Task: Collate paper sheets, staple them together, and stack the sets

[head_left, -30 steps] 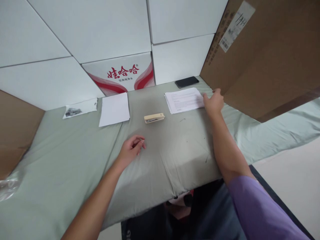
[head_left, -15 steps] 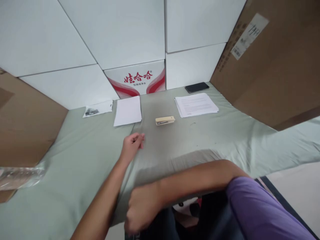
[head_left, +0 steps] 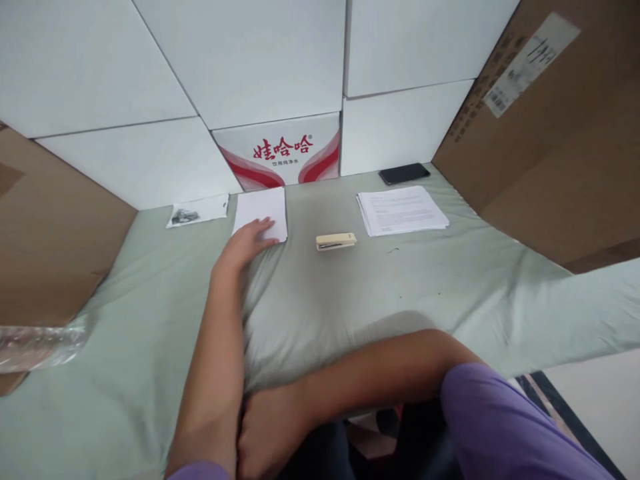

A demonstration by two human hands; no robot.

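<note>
Sheets of white paper, blank on the face you see, lie in a stack just left of the frame's centre, in its upper half; your left hand reaches over their near edge, palm down, fingers loosely extended and parted, thumb by the stack's lower right corner; it is open and has no visible grip on any sheet, and you cannot tell how firmly it rests there; your right hand is bent in at the bottom of the frame, left of centre, against or just beside your left forearm; its fingers are hidden, so you cannot tell how far they are closed or whether they hold anything; a cream stapler lies on its side near the centre of the frame, apart from both hands; right of it and slightly higher is a stack of printed sheets, with a black smartphone just behind; left of the white paper you have a flat plastic packet with dark contents; all of these lie on a pale green cloth; a carton with red lettering stands at upper centre, between white boxes, and a brown cardboard box fills the upper right.
</note>
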